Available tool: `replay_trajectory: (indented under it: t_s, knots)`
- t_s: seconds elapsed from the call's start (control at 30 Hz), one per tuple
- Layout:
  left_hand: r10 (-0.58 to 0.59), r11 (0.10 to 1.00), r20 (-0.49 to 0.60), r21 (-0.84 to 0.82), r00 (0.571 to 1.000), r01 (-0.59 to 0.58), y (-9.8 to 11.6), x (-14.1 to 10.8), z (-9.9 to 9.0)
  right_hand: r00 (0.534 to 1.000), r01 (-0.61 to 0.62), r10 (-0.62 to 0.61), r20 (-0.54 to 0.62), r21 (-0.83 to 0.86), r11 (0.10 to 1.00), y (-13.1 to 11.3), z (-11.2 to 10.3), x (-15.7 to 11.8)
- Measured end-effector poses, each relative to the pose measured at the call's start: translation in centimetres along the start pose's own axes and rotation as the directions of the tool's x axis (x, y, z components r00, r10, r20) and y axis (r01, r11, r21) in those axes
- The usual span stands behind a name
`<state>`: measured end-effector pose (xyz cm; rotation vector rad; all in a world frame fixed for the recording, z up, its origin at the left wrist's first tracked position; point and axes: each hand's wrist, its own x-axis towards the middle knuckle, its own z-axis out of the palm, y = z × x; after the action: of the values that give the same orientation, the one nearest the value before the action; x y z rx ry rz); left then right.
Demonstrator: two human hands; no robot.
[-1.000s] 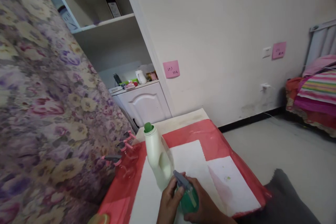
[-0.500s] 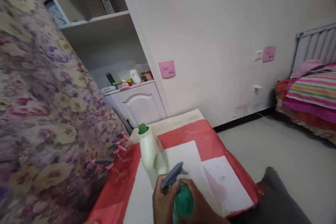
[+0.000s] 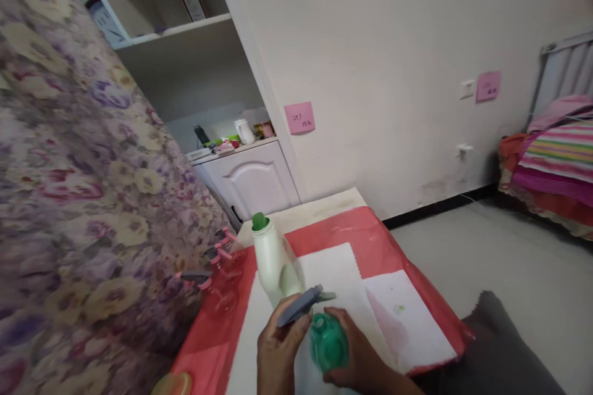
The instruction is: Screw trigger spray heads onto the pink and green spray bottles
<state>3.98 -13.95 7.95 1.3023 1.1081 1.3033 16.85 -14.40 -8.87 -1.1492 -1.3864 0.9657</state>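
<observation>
My left hand (image 3: 279,345) is closed on a grey spray head (image 3: 301,305) with a pale green trigger. It hangs just above and left of a green translucent bottle (image 3: 330,345), whose open neck shows bare. My right hand (image 3: 354,352) wraps around that bottle from the right side. Right behind my left hand stands a large pale green jug (image 3: 270,253) with a green cap. Several clear spray bottles (image 3: 225,268) with pink and grey heads stand at the left, by the curtain.
A red cloth (image 3: 333,225) covers the table, with white sheets (image 3: 412,321) lying on it. A flowered curtain (image 3: 78,197) hangs along the left edge. At the bottom left is a round yellow-green rim (image 3: 183,382). A grey cushion-like shape (image 3: 503,345) sits at the right.
The spray head has come apart from the green bottle, and the bottle's open neck now shows. My left hand moved left with the spray head. The view shifted slightly.
</observation>
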Motion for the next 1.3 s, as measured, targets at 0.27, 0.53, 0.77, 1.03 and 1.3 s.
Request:
replay_trajectory:
  t_s: [0.27,0.53,0.77,1.03,1.3]
  knots:
    - [0.115,0.979,-0.059,0.173,0.992,-0.103,1.3,-0.2,-2.0,1.000,0.007,-0.007,0.016,-0.025,1.000,-0.1,0.0,-0.2]
    - [0.141,0.954,-0.054,0.274,0.989,-0.121,3.0,-1.8,-1.4,1.000,0.009,-0.008,0.025,-0.028,1.000,0.0,-0.1,-0.3]
    - [0.147,0.961,-0.041,0.243,0.988,-0.133,3.7,-2.1,-1.8,0.999,0.029,-0.028,0.027,-0.035,0.999,0.1,0.1,-0.5]
    - [0.186,0.967,-0.028,0.180,0.982,-0.178,4.6,-2.7,-3.1,0.998,0.059,-0.058,0.040,-0.027,0.998,0.1,-0.1,-0.8]
    - [0.303,0.951,-0.338,0.057,0.891,-0.302,6.2,-2.9,-9.0,0.998,0.012,-0.009,0.069,-0.048,0.999,-0.4,-0.3,-0.9]
